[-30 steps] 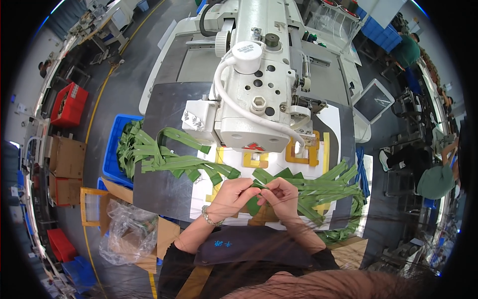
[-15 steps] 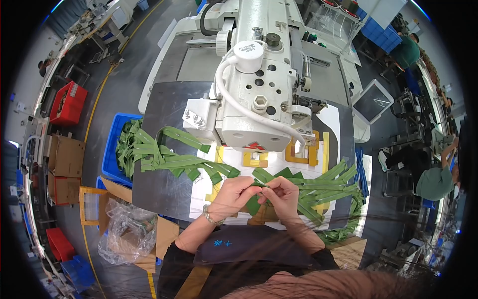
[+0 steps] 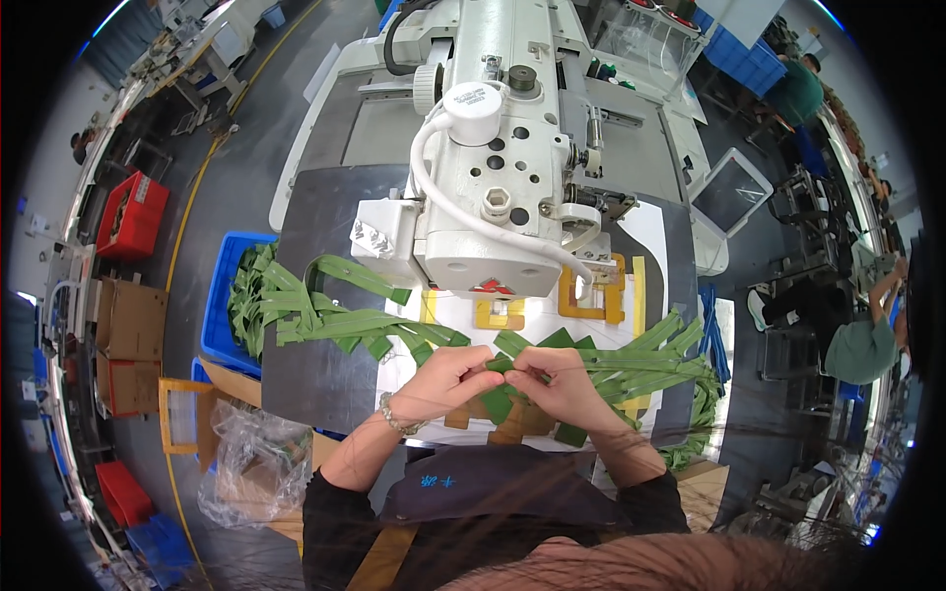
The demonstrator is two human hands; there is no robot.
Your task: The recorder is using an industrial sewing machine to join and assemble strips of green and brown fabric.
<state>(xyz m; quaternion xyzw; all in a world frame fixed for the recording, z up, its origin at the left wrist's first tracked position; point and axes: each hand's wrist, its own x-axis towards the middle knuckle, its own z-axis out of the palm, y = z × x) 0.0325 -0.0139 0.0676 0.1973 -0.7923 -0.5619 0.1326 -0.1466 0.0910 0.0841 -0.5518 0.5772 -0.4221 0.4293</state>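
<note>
**Green strip pinched between both hands at the sewing machine**

Green woven fabric strip [image 3: 501, 365], short and flat, sits at the centre of the frame, held just below the machine head. The left hand [image 3: 448, 379] closes its fingertips on the strip's left end, and the right hand [image 3: 562, 384] pinches the right end, so both hands meet over the piece with fingers curled shut on it. They hover above the white work plate [image 3: 404, 379], near the yellow clamp frames [image 3: 591, 291] under the needle area.

Judging by the grip, the step in hand looks like folding or aligning the strip's end before it goes under the clamp. The next move probably calls for keeping the edges square while sliding the piece up toward the yellow frames, without letting it twist.

Further out, loose green strips fan right of centre [image 3: 655, 360], and a tangled bundle of the same strips [image 3: 296, 310] lies left of centre, spilling from a blue plastic crate [image 3: 222, 305]. The large white industrial sewing machine [image 3: 493, 167] fills the upper middle. A crumpled clear plastic bag [image 3: 251, 463] lies lower left, with red crates [image 3: 130, 215] at the left edge.
</note>
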